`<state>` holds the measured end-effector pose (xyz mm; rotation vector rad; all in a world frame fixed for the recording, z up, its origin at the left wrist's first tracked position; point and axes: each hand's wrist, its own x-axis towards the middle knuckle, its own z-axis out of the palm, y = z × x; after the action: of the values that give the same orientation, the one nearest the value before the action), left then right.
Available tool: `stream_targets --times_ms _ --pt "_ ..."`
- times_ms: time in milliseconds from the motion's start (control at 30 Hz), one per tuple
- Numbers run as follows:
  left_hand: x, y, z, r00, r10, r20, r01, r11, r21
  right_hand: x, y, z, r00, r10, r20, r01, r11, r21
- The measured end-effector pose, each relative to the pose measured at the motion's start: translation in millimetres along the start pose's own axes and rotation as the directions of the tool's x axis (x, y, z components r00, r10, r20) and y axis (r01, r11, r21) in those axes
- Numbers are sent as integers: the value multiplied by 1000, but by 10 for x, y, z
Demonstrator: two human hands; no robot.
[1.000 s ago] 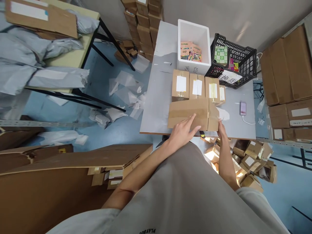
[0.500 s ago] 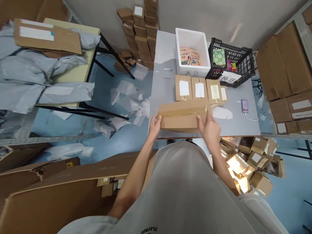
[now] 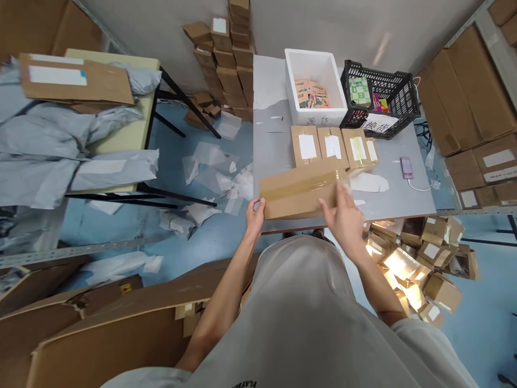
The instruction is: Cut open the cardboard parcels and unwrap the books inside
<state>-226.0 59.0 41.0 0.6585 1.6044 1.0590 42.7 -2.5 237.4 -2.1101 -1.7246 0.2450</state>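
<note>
The left hand's grip (image 3: 254,214) is clasped on the left end of a long, taped carton (image 3: 299,189), thumb on top. The right hand (image 3: 345,215) touches its right end with thumb and forefinger spread; from here I can't tell whether that grip holds it. The carton sits slantwise at the near edge of the grey surface (image 3: 270,145). Just beyond it stand four labelled boxes (image 3: 309,148), then a white foam bin (image 3: 316,117) beside a black crate (image 3: 399,99). A phone (image 3: 406,168) lies off to the right.
</note>
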Motion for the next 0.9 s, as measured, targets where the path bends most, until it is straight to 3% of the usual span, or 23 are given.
stream_targets --times_ms 133,267,367,500,600,667,767,900 --pt "-155 153 -9 995 70 75 -74 996 50 72 628 192 977 213 -8 -209 966 155" --pt "-290 170 -10 983 101 153 -120 985 120 43 1184 549 948 315 49 -311 881 358" --pt "-298 148 -46 977 81 199 -111 983 147 -36 1489 691 924 361 126 -374 781 500" --pt "-89 194 -107 986 69 149 -95 980 176 47 1848 698 899 412 151 -419 705 572" --pt "226 367 -52 981 161 109 -179 965 193 369 2175 711 874 465 137 -451 678 581" --pt "486 564 101 967 228 113 -249 940 233 692 2416 741 848 509 147 -493 656 571" --pt "902 940 546 957 249 147 -284 902 325 1263 2767 791 799 575 176 -567 622 541" --pt "1366 1365 1344 975 43 216 -140 878 458 1999 3159 842 766 607 211 -614 596 517"
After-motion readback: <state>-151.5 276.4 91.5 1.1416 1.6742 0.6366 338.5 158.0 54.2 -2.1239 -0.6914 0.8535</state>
